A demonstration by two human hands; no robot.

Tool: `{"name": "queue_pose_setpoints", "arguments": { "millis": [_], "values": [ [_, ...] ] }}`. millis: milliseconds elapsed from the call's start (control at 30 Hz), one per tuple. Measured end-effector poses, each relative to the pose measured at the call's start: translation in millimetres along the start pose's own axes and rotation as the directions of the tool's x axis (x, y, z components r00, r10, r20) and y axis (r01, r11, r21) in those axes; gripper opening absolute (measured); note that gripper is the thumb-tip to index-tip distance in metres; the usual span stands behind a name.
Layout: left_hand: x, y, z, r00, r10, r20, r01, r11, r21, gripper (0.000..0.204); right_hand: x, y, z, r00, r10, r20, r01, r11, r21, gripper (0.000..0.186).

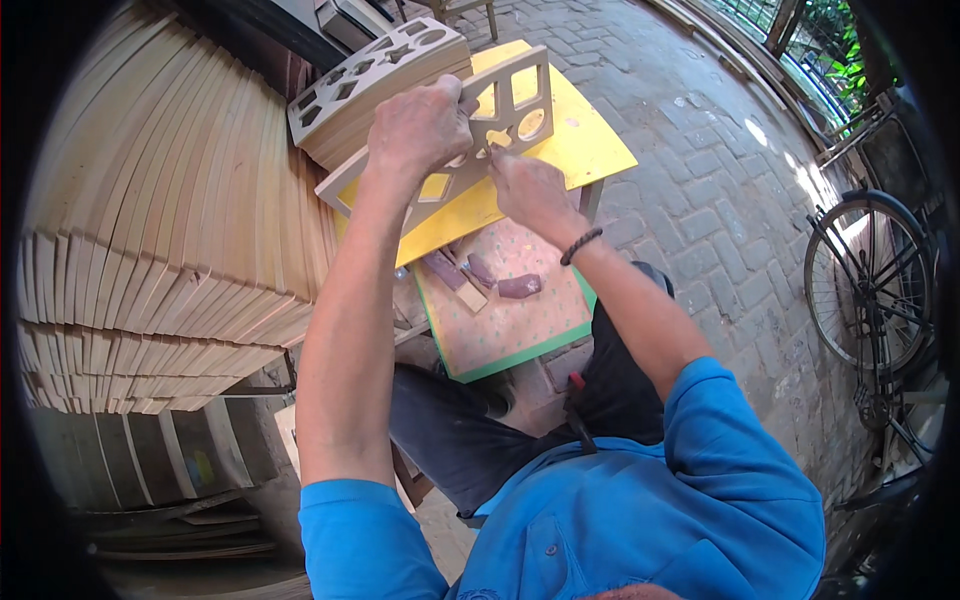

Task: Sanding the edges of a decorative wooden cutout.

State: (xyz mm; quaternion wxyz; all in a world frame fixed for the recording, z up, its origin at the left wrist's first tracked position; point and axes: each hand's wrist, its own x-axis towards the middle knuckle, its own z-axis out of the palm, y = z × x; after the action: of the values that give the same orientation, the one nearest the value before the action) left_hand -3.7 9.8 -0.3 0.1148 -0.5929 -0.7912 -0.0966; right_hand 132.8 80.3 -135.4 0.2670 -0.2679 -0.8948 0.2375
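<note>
A pale wooden board (462,180) with shaped cut-outs stands tilted on its long edge on the yellow tabletop (595,145). My left hand (420,125) is closed over the board's upper edge, holding it up. At a star-shaped cut-out, my right hand (535,190) has its fingers pinched together; whatever sits between them, if anything, is too small to make out. Behind the board lies a stack of similar cut-out boards (400,110).
Tall stacks of thin wooden boards (180,200) rise at the left. Below the tabletop, a speckled green-edged panel (510,335) carries purplish-brown wrapped pieces (518,287) and a small wooden block (470,297). A bicycle (870,280) stands on the paving at the right.
</note>
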Motion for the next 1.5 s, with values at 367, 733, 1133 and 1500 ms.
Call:
{"name": "queue_pose_setpoints", "arguments": {
  "millis": [367, 733, 1133, 1500],
  "values": [
    [-1.9, 15.2, -8.3, 0.998, -0.048, 0.028, 0.046, 0.997, 0.065, 0.029, 16.3, 14.2, -1.1, 0.954, 0.213, 0.211, -0.298, 0.627, 0.720, 0.035],
    [-4.0, 12.1, -2.3, 1.000, 0.001, -0.014, -0.001, 0.998, 0.061, 0.031, 11.4, -9.6, 29.5, 0.958, 0.161, -0.238, 0.019, 0.792, 0.611, 0.027],
    [-5.2, 11.3, -4.9, 1.000, -0.019, 0.003, 0.018, 0.997, 0.070, 0.030, 4.8, 1.5, -0.4, 0.964, -0.263, 0.028, 0.256, 0.900, -0.352, 0.019],
    [-7.8, 8.8, -2.4, 1.000, 0.003, -0.007, -0.003, 1.000, 0.007, 0.027, 10.9, 28.6, -16.5, 0.882, -0.468, 0.055, 0.390, 0.660, -0.642, 0.033]
  ]
}}
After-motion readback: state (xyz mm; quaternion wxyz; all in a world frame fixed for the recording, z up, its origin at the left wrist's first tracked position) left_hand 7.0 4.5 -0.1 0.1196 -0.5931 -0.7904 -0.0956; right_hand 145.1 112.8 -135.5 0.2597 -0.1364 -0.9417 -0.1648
